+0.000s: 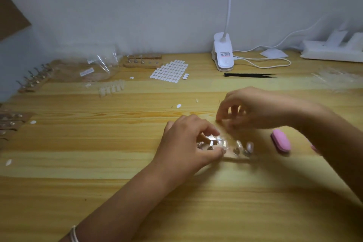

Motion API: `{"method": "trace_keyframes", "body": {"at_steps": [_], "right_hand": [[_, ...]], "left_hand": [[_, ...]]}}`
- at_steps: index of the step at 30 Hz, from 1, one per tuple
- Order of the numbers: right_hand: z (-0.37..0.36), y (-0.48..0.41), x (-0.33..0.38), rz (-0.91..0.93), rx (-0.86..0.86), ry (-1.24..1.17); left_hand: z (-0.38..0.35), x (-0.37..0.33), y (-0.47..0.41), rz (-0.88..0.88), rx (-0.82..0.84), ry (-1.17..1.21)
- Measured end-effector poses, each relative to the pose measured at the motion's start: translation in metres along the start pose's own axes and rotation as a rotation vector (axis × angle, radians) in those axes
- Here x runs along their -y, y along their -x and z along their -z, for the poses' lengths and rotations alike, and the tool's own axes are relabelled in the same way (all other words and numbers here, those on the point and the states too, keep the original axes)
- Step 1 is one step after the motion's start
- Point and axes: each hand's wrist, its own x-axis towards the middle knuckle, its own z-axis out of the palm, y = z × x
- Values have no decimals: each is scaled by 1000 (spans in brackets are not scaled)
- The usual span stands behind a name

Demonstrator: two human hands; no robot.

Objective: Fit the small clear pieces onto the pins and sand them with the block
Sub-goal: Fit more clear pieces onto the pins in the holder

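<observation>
The left hand (186, 143) is curling its thumb and fingers round the left end of the pin holder (238, 156), most likely clamping the strip so that it is not sliding on the table (98, 143) while pieces are being pushed on. A clear piece seems to be sitting between thumb and forefinger, though blur is hiding whether it is being pinched.

The right hand (261, 110) is arching over the holder's far edge with its fingers bent downward. I cannot tell whether it is gripping anything (motion is smearing the tips), but it looks to be steadying the strip or bringing a piece in.

Further along the holder, clear pieces (249, 146) are already standing on their pins, so fitting appears to be partly done. The pink sanding block (281, 141) is lying just beside the holder's right end, untouched and within easy reach of the right hand for the sanding step.

Well apart, toward the wall, spare clear pieces (112, 89) are waiting in a row, and a sheet of white pads (170, 70), black tweezers (249, 75) and a clip lamp (223, 55) are sitting behind them.
</observation>
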Motion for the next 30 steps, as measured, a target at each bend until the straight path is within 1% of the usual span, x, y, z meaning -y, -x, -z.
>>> {"method": "trace_keyframes", "body": {"at_steps": [2,5,11,14,18,22,27,30], "right_hand": [[-10,-4,-5,34,-10,-85],[-15,-6,-13,68,-26,-195],[-16,-7,-13,91,5,-271],[-16,-5,-11,76,-4,-256],[-15,-4,-8,79,-32,-217],[-9,0,-7,70,40,-181],[-4,2,-7,61,75,-179],[6,4,-12,46,28,-128]], "left_hand": [[1,2,0,2,-14,-62],[0,3,1,-2,-8,-72],[-1,4,4,-85,-25,-174],[-1,3,4,-144,-24,-209],[-2,4,3,-156,-34,-199],[0,3,2,-166,-8,-255],[-1,2,1,-162,-3,-324],[-3,2,2,-165,-18,-331]]}}
